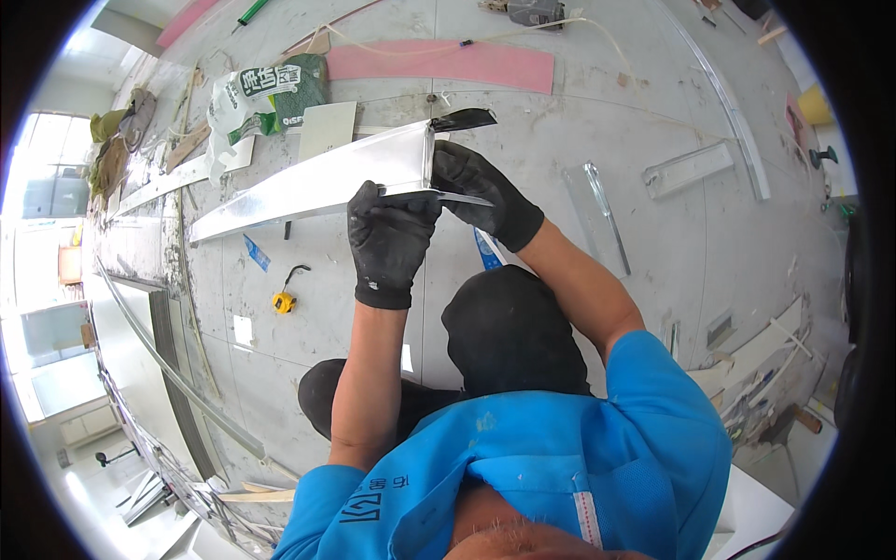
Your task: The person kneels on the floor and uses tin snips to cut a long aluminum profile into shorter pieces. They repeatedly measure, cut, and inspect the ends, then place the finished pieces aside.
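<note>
- The step in hand looks like working the near end of a long metal strip (308, 182): both gloved hands are gathered at that end, where the sheet is folded or cut into a thin pointed flap.
- The left hand (387, 238) is closed around the lower edge of the strip's end, fingers curled tight on the metal.
- The right hand (481, 191) is closed too, gripping the end from the other side; a dark blade-like piece (464, 119) sticks up just above it, but whether it is a tool held in that hand or part of the strip I cannot tell.
- The strip runs away from the hands to the person's left, lying low over the tiled floor (653, 243), its far end well apart from them.
- The next move, I judge, calls for a steady hold with the left hand while the right bends or trims the flap, keeping the gloves off the sharp edge.
- A yellow tape measure (284, 301) lies on the floor near the left forearm.
</note>
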